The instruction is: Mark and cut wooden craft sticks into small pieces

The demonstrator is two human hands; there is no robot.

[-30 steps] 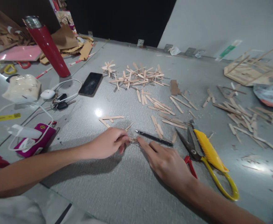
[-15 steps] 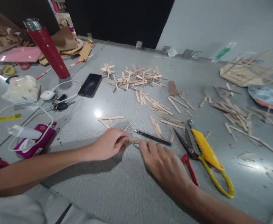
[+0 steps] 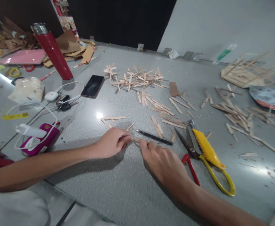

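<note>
Between my two hands lies a short wooden craft stick (image 3: 135,140), low over the grey table. My left hand (image 3: 112,142) pinches its left end between thumb and fingers. The fingers of my right hand (image 3: 162,158) are closed on the other end, which they mostly hide. Just beyond my hands rests a black pen-like tool (image 3: 153,137). Beside it are loose craft sticks (image 3: 156,126), and a few more sticks (image 3: 113,118) lie past my left hand. Scissors with yellow handles (image 3: 204,161) lie right of my right hand.
A yellow-handled tool (image 3: 208,147) and a red tool (image 3: 192,171) touch or adjoin the scissors. Joined sticks (image 3: 139,78) stand further back. On the left are a phone (image 3: 93,86), red bottle (image 3: 54,53), keys (image 3: 64,103) and purple power bank (image 3: 42,139). More sticks (image 3: 236,116) are scattered right.
The view has shifted slightly, so things on the left appear a little further right. Both hands keep their grip on the craft stick, with hardly any movement.
</note>
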